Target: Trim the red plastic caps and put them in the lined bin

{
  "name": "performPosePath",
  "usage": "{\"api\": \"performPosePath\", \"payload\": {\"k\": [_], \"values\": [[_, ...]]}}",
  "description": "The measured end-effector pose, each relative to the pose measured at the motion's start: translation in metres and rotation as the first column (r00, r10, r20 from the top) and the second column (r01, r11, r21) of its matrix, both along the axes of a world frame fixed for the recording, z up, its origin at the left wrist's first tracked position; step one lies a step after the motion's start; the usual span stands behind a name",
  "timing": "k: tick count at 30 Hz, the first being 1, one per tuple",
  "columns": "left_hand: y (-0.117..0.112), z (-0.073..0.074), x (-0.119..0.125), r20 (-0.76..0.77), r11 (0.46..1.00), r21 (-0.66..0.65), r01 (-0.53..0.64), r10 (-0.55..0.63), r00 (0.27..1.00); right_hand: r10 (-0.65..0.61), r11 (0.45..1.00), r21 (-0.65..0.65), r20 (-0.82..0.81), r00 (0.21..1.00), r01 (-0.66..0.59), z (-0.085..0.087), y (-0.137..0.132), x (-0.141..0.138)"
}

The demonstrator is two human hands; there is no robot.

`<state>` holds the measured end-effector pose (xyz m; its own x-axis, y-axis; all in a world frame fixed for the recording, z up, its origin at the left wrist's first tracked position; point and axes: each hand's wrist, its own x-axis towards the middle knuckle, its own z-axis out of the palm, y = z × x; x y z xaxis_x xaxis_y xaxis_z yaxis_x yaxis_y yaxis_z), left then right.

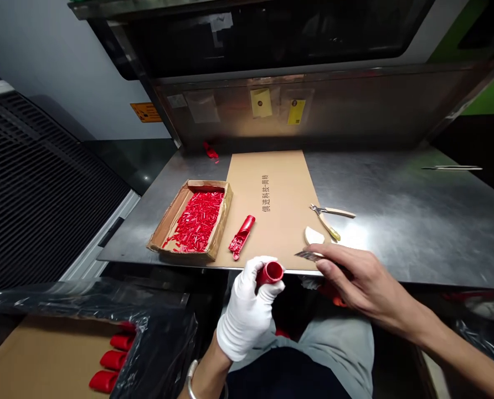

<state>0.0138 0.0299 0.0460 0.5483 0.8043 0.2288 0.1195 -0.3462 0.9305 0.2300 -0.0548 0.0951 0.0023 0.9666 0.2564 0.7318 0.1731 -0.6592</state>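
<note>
My left hand [250,305], in a white glove, is closed around a red hollow plastic part [273,271], its round open end facing up toward me. To the right, my bare right hand [357,274] grips a small knife [309,255] whose blade points left, toward the red part but apart from it. Most of the knife's handle is hidden by the fingers. Another red plastic part [242,235], tube-shaped at its far end, lies on the cardboard sheet [284,188] just beyond my left hand. A white rounded piece [314,236] rests behind the knife.
On the metal table [388,216], a cardboard box [220,235] holds many red scraps. Side cutters [325,213] lie on the right, tweezers [457,167] farther right. A red scrap [210,151] lies at the back. Several red parts [113,360] sit in a plastic-lined container at lower left.
</note>
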Motion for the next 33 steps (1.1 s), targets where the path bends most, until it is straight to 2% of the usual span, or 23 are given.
{"api": "performPosePath", "payload": {"k": [2,4,10,16,21,27,33], "values": [[0.0,0.001,-0.005,-0.015,0.997,0.072,0.038,-0.037,0.999,0.018,0.998,0.059,0.212,0.977,-0.031,0.002,-0.005,0.002],[0.0,0.001,-0.007,-0.021,0.991,0.122,0.058,-0.056,0.998,0.035,0.994,0.084,0.346,0.938,-0.068,0.005,-0.007,0.0],[0.001,-0.002,-0.007,-0.008,0.983,0.162,0.09,-0.09,0.996,-0.02,0.974,0.201,0.537,0.843,-0.105,0.011,0.0,-0.008],[0.002,-0.008,-0.007,-0.031,0.983,0.185,0.016,-0.011,0.999,-0.016,0.982,0.168,0.54,0.842,-0.09,0.008,0.001,-0.01],[0.003,-0.013,-0.004,-0.031,0.986,0.143,-0.087,0.092,0.995,-0.033,0.985,0.16,0.536,0.843,-0.063,0.005,0.001,-0.014],[0.005,-0.013,-0.003,-0.009,0.959,0.215,-0.183,0.19,0.982,-0.055,0.986,0.162,0.563,0.825,-0.045,0.004,0.004,-0.019],[0.005,-0.014,0.0,0.035,0.95,0.176,-0.259,0.257,0.966,-0.087,0.986,0.169,0.554,0.828,-0.009,-0.001,0.002,-0.025]]}}
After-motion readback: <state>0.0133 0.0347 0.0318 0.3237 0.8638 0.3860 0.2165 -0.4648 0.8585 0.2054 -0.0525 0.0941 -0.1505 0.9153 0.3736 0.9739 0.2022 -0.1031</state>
